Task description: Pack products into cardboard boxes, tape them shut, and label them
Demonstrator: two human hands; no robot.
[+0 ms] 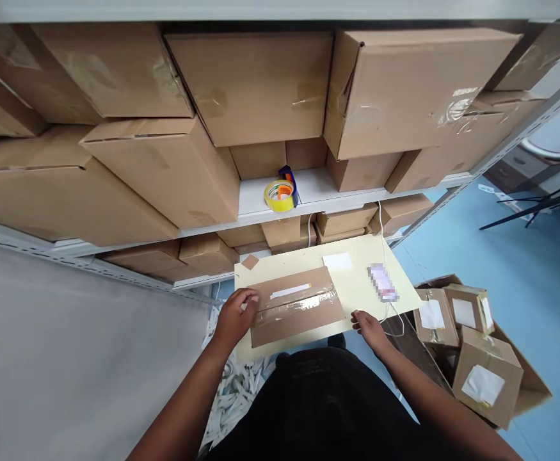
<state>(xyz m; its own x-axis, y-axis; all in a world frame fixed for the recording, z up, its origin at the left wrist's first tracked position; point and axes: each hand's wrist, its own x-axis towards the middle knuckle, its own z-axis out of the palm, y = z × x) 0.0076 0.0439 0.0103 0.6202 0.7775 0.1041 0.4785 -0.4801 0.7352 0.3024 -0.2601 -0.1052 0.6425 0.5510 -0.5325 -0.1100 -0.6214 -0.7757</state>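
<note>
A flat brown cardboard box [284, 323] lies on the pale yellow board, with clear shiny tape along its middle seam and a white strip [290, 292] on its top. At the box's left end is my left hand [236, 317], its fingers loosely curved and the thumb apart from the index finger; the fingertips reach the box's edge. My right hand [370, 328] hovers by the board's front edge, just right of the box. Its fingers are half bent and apart, with nothing visible in them.
On the board [361, 256] are a white paper [337, 261], a brown cardboard scrap [249, 261] and a blurred-out phone-like item [382, 282] with a white cable. A tape dispenser [282, 194] sits on the shelf among cartons [255, 89]. An open carton [529, 384] with several labelled boxes stands right.
</note>
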